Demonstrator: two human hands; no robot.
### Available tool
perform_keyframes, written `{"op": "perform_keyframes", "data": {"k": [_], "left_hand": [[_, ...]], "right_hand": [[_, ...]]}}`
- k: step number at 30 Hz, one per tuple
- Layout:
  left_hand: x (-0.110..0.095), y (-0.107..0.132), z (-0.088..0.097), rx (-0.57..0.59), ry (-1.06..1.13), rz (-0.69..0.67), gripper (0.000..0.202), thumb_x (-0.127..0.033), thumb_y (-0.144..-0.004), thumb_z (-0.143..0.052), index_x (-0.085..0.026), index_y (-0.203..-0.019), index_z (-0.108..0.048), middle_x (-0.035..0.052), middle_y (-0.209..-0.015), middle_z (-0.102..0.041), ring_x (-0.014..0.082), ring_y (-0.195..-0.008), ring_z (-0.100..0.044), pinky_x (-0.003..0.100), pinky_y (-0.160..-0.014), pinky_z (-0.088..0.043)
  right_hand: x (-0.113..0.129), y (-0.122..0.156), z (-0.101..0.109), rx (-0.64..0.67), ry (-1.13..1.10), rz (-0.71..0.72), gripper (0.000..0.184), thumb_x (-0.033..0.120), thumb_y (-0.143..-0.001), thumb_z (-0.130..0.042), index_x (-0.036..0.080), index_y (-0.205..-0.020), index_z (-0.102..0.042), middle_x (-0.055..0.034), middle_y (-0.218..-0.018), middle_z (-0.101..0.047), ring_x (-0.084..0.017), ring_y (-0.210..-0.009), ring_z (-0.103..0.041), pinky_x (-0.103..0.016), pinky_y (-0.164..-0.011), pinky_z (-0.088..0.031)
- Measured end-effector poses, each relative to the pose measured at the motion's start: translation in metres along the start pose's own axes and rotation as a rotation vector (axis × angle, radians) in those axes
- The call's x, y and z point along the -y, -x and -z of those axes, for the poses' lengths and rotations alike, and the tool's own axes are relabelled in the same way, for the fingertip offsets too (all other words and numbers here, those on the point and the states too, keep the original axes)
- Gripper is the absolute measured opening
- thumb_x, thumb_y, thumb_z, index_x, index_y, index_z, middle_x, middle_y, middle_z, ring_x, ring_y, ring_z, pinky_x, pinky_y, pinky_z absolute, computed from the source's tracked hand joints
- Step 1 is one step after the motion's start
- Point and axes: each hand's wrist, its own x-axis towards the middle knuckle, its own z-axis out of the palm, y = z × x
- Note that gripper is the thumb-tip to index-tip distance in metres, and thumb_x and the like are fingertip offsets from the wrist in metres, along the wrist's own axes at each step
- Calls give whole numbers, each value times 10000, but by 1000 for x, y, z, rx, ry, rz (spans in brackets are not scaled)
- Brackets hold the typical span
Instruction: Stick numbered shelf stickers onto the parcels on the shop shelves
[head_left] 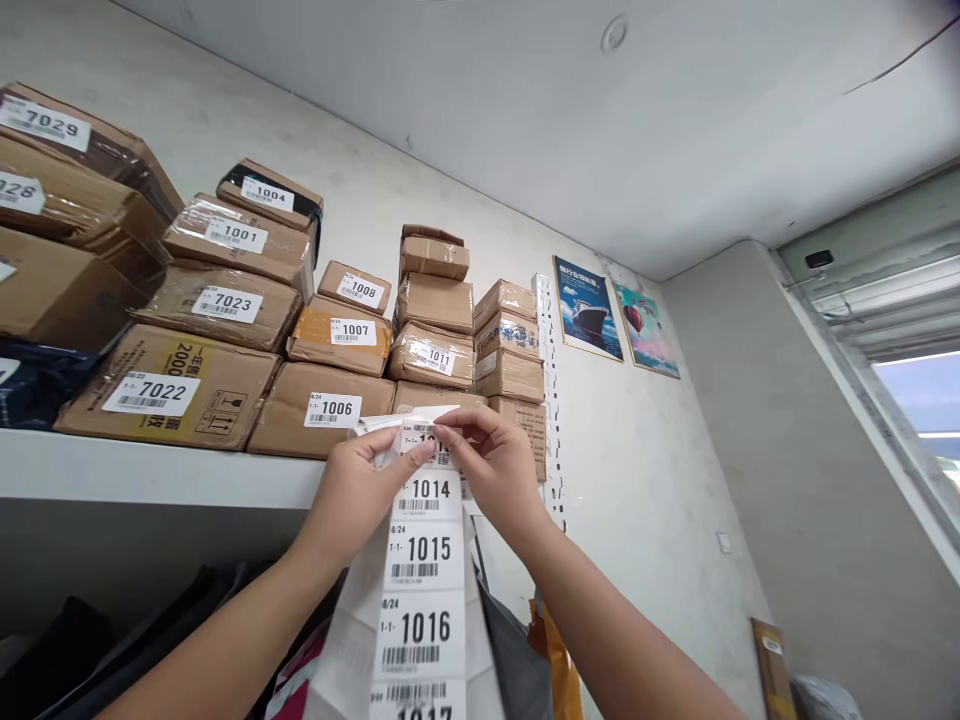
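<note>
A long strip of white number labels (424,555) hangs down in front of me, printed 1014, 1015, 1016 and 1017 with barcodes. My left hand (364,490) pinches its upper left side between thumb and fingers. On the other side, my right hand (499,470) is closed on the upper right corner of the top label, whose number is partly covered by my fingers. White backing paper hangs behind and beside the strip. Just beyond my hands, taped cardboard boxes stand on the shelf, among them one labelled 1006 (289,410) and one labelled 1011 (409,345).
More labelled boxes are stacked along the white shelf (150,470), including 7022 (225,400). Dark packages (82,650) and an orange bag (561,660) lie below. Two posters (589,310) hang on the wall. A flat cardboard piece (772,670) leans at lower right.
</note>
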Motion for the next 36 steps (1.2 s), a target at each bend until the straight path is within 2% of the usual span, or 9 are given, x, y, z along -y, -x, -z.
{"op": "perform_keyframes", "data": {"k": [3, 6, 12, 17, 24, 27, 29, 33, 36], "left_hand": [[-3, -5, -1, 7, 35, -5, 360, -486, -660, -729, -168, -829, -713, 15, -708, -691, 145, -623, -587, 201, -525, -446], [-6, -9, -2, -112, -33, -99, 366, -510, -706, -675, -149, -651, -666, -14, -539, -589, 104, -507, -494, 187, -453, -356], [-5, -17, -2, -9, 48, 1, 380, -528, -608, -750, -165, -690, -676, 10, -644, -675, 139, -565, -565, 224, -524, -428], [-6, -22, 0, -92, -97, -55, 456, -579, -627, -706, -159, -496, -588, 14, -537, -634, 133, -520, -539, 234, -514, -396], [-22, -33, 21, -79, -156, -8, 441, -594, -634, -692, -153, -623, -686, 67, -667, -712, 189, -588, -612, 265, -539, -429], [-20, -21, 26, 5, -137, 40, 420, -574, -638, -700, -163, -560, -666, 62, -631, -706, 183, -570, -618, 255, -532, -448], [-14, -8, 27, 6, -95, 32, 383, -534, -654, -705, -180, -521, -647, 40, -601, -695, 172, -564, -619, 247, -543, -466], [-4, 9, 29, -49, -27, 23, 356, -499, -655, -712, -195, -494, -623, 15, -539, -653, 147, -498, -568, 229, -474, -432], [-2, 11, 32, -60, -32, 32, 352, -518, -638, -719, -192, -524, -649, 27, -556, -660, 154, -504, -564, 235, -467, -432]], "right_hand": [[1, -5, -3, -15, -70, -39, 159, 304, -692, -704, 198, -808, -684, -44, -778, -688, -148, -676, -611, -284, -607, -496], [2, -9, -5, 7, -133, -71, 147, 298, -680, -714, 196, -776, -672, -23, -721, -679, -141, -650, -614, -283, -611, -504], [5, -16, -10, -133, 134, 175, 43, 242, -775, -643, 233, -781, -684, -32, -846, -650, -151, -770, -600, -266, -580, -484], [16, -36, -11, -121, 253, 287, 79, 168, -773, -647, 226, -752, -697, -7, -773, -666, -126, -704, -598, -288, -666, -497], [14, -115, -22, -207, 282, 383, 70, 189, -789, -634, 216, -783, -699, -12, -792, -685, -125, -685, -583, -278, -639, -487], [5, -162, -14, -331, 341, 360, 99, 211, -818, -584, 195, -817, -682, -20, -782, -663, -136, -709, -578, -283, -665, -473], [0, -184, -7, -273, 469, 318, 85, 198, -798, -591, 187, -795, -675, -6, -716, -630, -147, -699, -569, -300, -704, -463], [-2, -196, -1, -146, 757, 311, 93, 184, -755, -637, 179, -840, -676, -42, -800, -587, -190, -769, -572, -352, -768, -450], [-2, -193, -3, -215, 796, 353, 372, 211, -714, -696, 218, -1076, -607, -95, -1022, -533, -236, -866, -572, -401, -771, -456]]}}
